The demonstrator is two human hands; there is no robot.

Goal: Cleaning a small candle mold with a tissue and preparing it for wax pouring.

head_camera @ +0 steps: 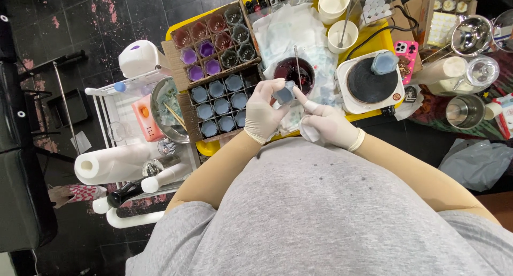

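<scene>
A small blue-grey cup (285, 92), stubby and faceted like the little moulded pots in the cardboard tray (220, 106) to its left, is held just above the table edge, directly in front of the dark bowl of purple liquid (294, 73). It tilts slightly on its side, pinched at its rim. A crumpled white wipe (309, 130) sits bunched below and to the right of the cup, nearer than the bowl.

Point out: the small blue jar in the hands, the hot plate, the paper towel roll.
blue jar (285, 92), head view, on its side wall between the fingers of the left hand (263, 114).
hot plate (368, 82), head view, on its dark round top.
paper towel roll (120, 162), head view, on its white side.
</scene>
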